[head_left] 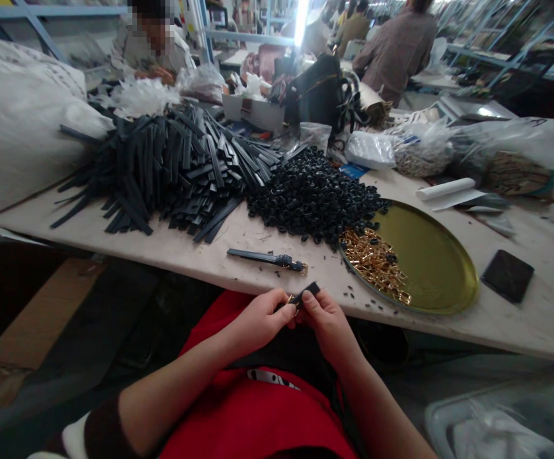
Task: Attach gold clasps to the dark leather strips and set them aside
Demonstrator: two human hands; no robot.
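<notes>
My left hand [277,312] and my right hand [322,312] meet at the table's front edge, both closed on one short black strap [309,291]. A bit of gold metal, seemingly a buckle, shows by the left fingertips. The strap's lower part is hidden by my fingers. Just beyond my hands lies a strap with a gold buckle [267,257] at its right end. Further off is a heap of small black loops [319,194]. Gold buckles [375,261] are piled on the left part of a round gold tray [437,255].
A big pile of black strips [176,166] covers the left of the table, beside a large white sack [23,121]. A dark flat square object [508,275] lies right of the tray. Plastic-wrapped bundles [424,150] and a black bag [317,95] stand behind. Other people work farther back.
</notes>
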